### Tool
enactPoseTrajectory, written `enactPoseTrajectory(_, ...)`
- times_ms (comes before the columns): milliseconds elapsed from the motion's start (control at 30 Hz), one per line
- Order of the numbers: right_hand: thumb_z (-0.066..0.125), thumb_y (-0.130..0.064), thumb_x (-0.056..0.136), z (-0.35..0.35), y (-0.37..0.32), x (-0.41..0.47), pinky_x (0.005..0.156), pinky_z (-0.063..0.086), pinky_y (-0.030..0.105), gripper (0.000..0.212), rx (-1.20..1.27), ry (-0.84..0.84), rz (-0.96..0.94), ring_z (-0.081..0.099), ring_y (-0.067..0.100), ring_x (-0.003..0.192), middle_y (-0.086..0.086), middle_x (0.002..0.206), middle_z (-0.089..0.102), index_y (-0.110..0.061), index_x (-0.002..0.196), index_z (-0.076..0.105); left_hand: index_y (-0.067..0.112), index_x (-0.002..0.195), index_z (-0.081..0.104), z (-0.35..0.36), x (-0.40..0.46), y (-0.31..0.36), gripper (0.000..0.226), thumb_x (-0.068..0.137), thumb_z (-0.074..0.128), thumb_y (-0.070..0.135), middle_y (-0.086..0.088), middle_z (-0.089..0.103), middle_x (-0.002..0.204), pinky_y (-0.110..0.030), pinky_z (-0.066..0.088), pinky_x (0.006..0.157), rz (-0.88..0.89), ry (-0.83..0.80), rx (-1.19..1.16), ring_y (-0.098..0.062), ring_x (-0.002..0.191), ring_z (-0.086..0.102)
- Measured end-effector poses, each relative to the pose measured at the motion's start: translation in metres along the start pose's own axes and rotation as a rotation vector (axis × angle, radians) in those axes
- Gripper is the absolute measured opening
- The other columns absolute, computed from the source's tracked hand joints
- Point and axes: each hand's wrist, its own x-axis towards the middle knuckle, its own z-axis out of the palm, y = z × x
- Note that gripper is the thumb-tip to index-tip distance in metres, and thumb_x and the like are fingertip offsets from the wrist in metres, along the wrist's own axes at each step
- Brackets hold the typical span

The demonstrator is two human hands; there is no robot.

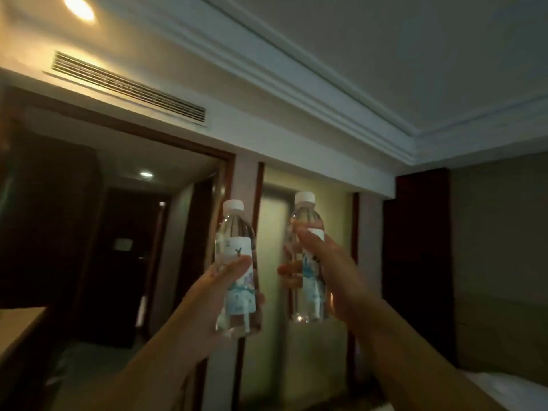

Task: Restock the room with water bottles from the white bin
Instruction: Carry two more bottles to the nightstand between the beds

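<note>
Each hand (221, 287) around one upright bottle (237, 262)

I am looking at a hotel room: dark wood door frames (228, 161), a ceiling air vent (127, 90), crown moulding (326, 93), recessed lights (78, 7), an entry corridor (133, 232), and white bedding (510, 390).

Open doorway (124, 232) ahead left; dark cabinet (418, 262) blocks the right
</note>
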Motion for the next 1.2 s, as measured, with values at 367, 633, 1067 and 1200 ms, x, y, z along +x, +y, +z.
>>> enactPoseTrajectory(367, 0.056, -0.071, 0.081, -0.247, -0.16, -0.191, 0.087, 0.058, 0.051, 0.055, -0.411, 0.678, 0.044, 0.07, 0.023, 0.078, 0.006, 0.084, 0.073, -0.022, 0.093, 0.078, 0.02, 0.117, 0.061, 0.36, 0.033, -0.092, 0.031, 0.087, 0.061, 0.027, -0.007, 0.074, 0.097, -0.035, 0.06, 0.06, -0.068, -0.575, -0.118, -0.018, 0.076, 0.075)
enactPoseTrajectory(633, 0.053, -0.068, 0.087, -0.358, -0.285, -0.334, 0.089, 0.057, 0.057, 0.055, -0.651, 0.877, -0.016, 0.073, 0.028, 0.08, 0.01, 0.085, 0.073, -0.019, 0.106, 0.068, 0.018, 0.106, 0.071, 0.589, -0.049, -0.12, 0.07, 0.057, 0.078, 0.067, -0.014, 0.076, 0.101, -0.051, 0.06, 0.08, -0.044, -0.808, -0.226, -0.036, 0.093, 0.074)
enactPoseTrajectory(1067, 0.048, -0.06, 0.095, -0.51, -0.334, -0.425, 0.084, 0.058, 0.051, 0.052, -0.677, 1.021, -0.052, 0.068, 0.027, 0.076, 0.012, 0.084, 0.07, -0.013, 0.101, 0.069, 0.023, 0.09, 0.078, 0.787, -0.06, -0.199, 0.054, 0.059, 0.079, 0.068, -0.014, 0.078, 0.097, -0.034, 0.06, 0.064, -0.075, -0.936, -0.259, -0.032, 0.085, 0.076)
enactPoseTrajectory(1200, 0.045, -0.062, 0.095, -0.589, -0.315, -0.423, 0.075, 0.06, 0.044, 0.049, -0.76, 1.052, -0.028, 0.069, 0.022, 0.069, 0.005, 0.075, 0.071, -0.02, 0.09, 0.069, 0.021, 0.098, 0.076, 0.836, -0.026, -0.253, 0.062, 0.057, 0.082, 0.067, -0.014, 0.077, 0.098, -0.035, 0.06, 0.065, -0.117, -0.933, -0.258, -0.032, 0.086, 0.076)
